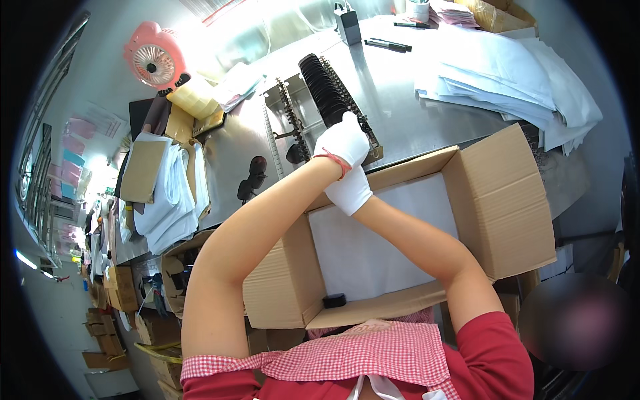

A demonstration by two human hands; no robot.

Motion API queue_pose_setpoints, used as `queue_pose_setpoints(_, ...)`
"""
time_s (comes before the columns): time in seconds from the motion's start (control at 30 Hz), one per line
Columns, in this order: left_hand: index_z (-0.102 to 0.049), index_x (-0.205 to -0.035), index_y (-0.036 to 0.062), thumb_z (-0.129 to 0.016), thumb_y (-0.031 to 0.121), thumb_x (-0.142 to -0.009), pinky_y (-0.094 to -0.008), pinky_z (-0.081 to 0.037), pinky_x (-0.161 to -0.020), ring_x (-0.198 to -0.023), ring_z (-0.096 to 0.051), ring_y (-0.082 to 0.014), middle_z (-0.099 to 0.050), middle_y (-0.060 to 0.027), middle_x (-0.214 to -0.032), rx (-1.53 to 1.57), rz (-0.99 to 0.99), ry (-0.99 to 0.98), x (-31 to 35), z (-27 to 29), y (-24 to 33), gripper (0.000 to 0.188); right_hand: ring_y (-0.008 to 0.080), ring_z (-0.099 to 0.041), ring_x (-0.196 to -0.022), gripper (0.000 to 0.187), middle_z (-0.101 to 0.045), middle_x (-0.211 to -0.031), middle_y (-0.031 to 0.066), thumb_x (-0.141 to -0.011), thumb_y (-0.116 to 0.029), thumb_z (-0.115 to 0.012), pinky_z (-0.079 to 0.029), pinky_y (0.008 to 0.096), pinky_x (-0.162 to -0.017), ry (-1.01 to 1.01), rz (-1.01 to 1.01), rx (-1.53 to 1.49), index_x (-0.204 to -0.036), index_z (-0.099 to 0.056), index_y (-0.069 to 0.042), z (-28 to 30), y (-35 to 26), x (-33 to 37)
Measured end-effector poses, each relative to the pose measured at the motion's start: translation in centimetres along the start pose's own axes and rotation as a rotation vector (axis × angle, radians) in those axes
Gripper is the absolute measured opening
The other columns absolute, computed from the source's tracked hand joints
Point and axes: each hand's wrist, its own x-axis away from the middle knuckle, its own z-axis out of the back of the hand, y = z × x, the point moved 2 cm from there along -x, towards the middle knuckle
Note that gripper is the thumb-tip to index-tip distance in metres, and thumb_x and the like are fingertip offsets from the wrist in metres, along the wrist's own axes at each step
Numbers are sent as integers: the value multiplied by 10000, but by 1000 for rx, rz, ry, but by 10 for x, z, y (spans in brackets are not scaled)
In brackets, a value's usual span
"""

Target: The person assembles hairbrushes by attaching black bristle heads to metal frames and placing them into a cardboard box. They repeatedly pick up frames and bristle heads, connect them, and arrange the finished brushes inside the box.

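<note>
Both my hands wear white gloves and overlap at the near end of a metal rack (275, 110) that holds a long row of thin, dark, lens-like discs (323, 87). My left hand (343, 141), with a red band at the wrist, lies on top, its fingers curled against the nearest discs; what they grip is hidden. Beneath it reaches my right hand (351, 191), whose fingers are covered by the left one. Left of the hands, a few loose dark lenses (256, 172) rest on the metal table (390, 107).
Close to my body stands an open cardboard box (503, 200), white-lined, with a small black piece (334, 301) inside. White paper bags (493, 67) are piled at right, more papers (167, 193) at left. A pink fan (155, 59), black adapter (347, 25) and pens (388, 45) stand farther back.
</note>
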Motion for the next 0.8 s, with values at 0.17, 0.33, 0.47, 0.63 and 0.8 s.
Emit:
queue_pose_setpoints(0.17,-575,-962,50,-567,93,-876,-473,-564,-640,-718,-725,-353,-709,-163,-750,-442,-203,189,20,48,-13,96,324,-666,-841,239,-689,-900,101,-829,-196,-727,-541,408,-794,-79,272,260,-1018,-661,-67,22,-10,-13)
queue_pose_setpoints(0.33,-565,-1043,66,-586,326,-945,-508,-550,-679,-755,-697,-397,-693,-203,-786,-248,4,129,59,75,-44,278,358,-550,-1105,862,-538,-1190,192,-626,-351,-914,-478,432,-940,196,201,102,-1291,-495,2,54,-41,-14)
queue_pose_setpoints(0.47,-567,-1041,44,-483,286,-979,-522,-547,-718,-768,-682,-428,-693,-206,-800,-27,-14,69,79,49,-32,263,371,-497,-1204,773,-487,-1278,216,-730,-163,-809,-444,415,-1023,121,256,-52,-1375,-412,-12,45,-55,-20)
queue_pose_setpoints(0.63,-551,-1118,-18,-616,411,-946,-375,-472,-957,-996,-596,-235,-601,-157,-1085,608,-105,-527,56,92,-25,467,328,-599,-1042,483,-586,-1099,157,-777,-140,-763,-525,396,-893,18,158,82,-1211,-558,-92,82,-36,-28)
queue_pose_setpoints(0.8,-475,-1350,-64,-834,393,-754,-369,-479,-1001,-1135,-597,-287,-583,-214,-1241,207,-32,229,-20,60,-86,833,344,-663,-838,404,-607,-984,128,-756,-234,-794,-569,436,-737,-205,105,375,-1090,-581,-150,81,-23,-41)
